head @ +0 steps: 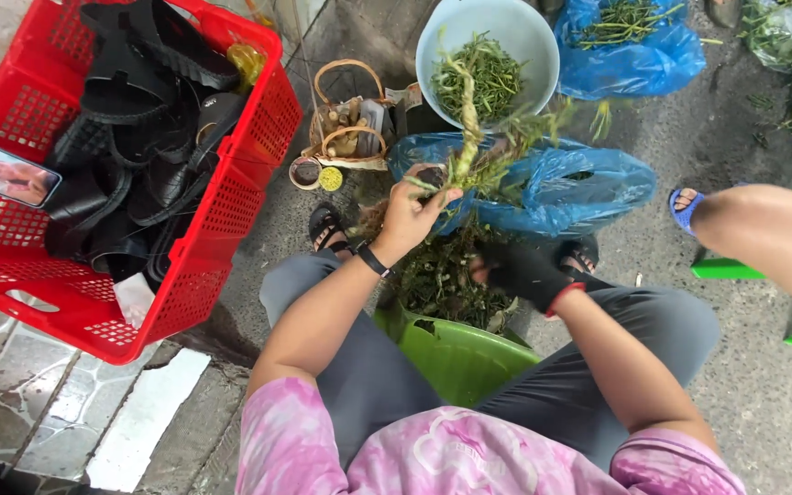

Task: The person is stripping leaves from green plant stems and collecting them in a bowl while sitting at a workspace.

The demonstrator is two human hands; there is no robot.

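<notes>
Green stems (469,137): pinched upright in left hand (410,215), above blue bag (588,183).
Left grip: closed on green stems.
Right hand (520,270): dark-gloved, low over green bucket (456,353); grip hidden, could not tell.
Done: pale bowl (524,37) part-filled with picked sprigs; scraps piled in green bucket.
Left: more greens lying in blue bags, judged plenty.
Surface: wet concrete ground, stone paving at left.
Surroundings: red crate (231,202) of black sandals, small basket (346,128); another person's leg at right.

Paved ground (772,403) bears a red crate (231,211), pale bowl (529,32), blue bags (588,188) and green bucket (460,357).
</notes>
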